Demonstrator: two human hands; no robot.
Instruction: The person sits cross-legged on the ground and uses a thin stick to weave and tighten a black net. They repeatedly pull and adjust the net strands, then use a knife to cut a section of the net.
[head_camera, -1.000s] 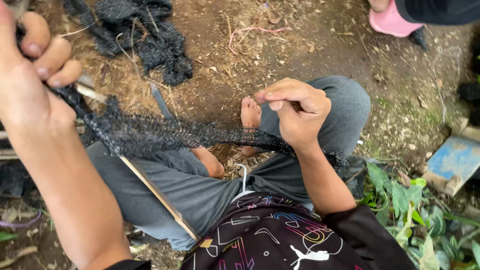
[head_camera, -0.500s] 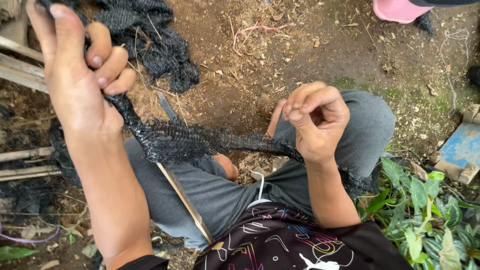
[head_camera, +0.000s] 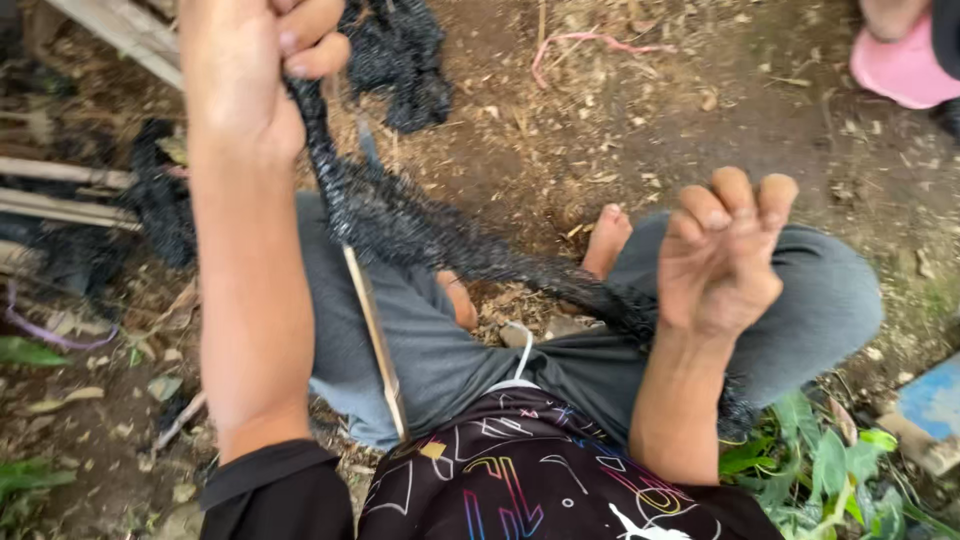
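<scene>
My left hand (head_camera: 240, 80) is raised at the upper left, shut on one end of a twisted strip of black net (head_camera: 420, 225). The net runs down and to the right across my lap, over grey trousers (head_camera: 430, 350), and passes behind the heel of my right hand (head_camera: 720, 260). That hand is lifted above my right knee, palm toward me, fingers curled. Nothing shows between its fingers. A thin wooden stick (head_camera: 375, 340) lies along my left thigh under the net. My bare foot (head_camera: 605, 240) rests on the dirt between my knees.
More black net (head_camera: 400, 50) lies heaped on the dirt ahead. Bamboo slats (head_camera: 60, 190) lie at the left. Another person's pink shoe (head_camera: 900, 65) is at the top right. Green plants (head_camera: 830, 470) and a blue object (head_camera: 935, 400) are at the lower right.
My left hand has pulled the net end higher and toward the middle. My right hand has risen and turned palm-up, its fingers loosening from a tight pinch.
</scene>
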